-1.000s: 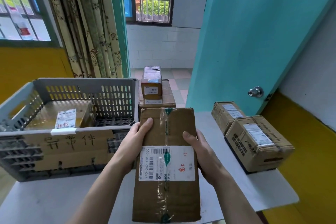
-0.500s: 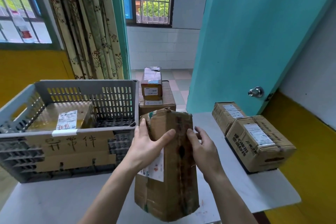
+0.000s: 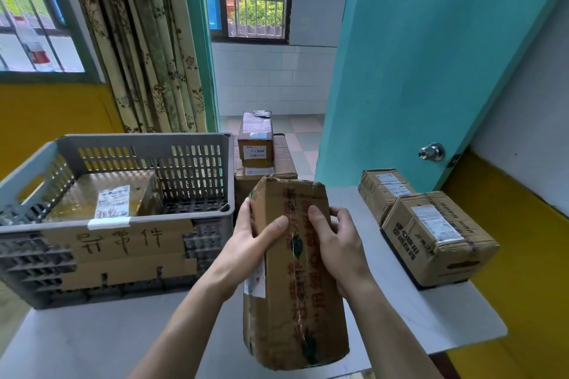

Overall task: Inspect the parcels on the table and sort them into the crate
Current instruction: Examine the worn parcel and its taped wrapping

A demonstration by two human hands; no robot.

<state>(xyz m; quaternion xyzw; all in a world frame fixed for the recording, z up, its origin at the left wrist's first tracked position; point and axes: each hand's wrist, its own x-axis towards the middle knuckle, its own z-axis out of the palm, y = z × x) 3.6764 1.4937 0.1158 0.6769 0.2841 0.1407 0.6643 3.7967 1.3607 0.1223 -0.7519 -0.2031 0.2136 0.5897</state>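
rolled onto its side since earlier, the creased, red-lettered parcel [image 3: 295,271] is gripped by both hands [image 3: 295,243].

Both your forearms reach forward, converging at centre. Your left hand [image 3: 251,240] grips with thumb laid across the top; your right hand [image 3: 337,243] curls its fingers, palm down.

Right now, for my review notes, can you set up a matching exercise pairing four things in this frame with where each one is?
Things:
1. long parcel
2. crate
3. taped parcel
4. two boxes

Places:
A. inside the crate
B. right edge of the table
C. between the left hand and right hand
D. left side of the table

Pairs: 1-C, 2-D, 3-A, 4-B
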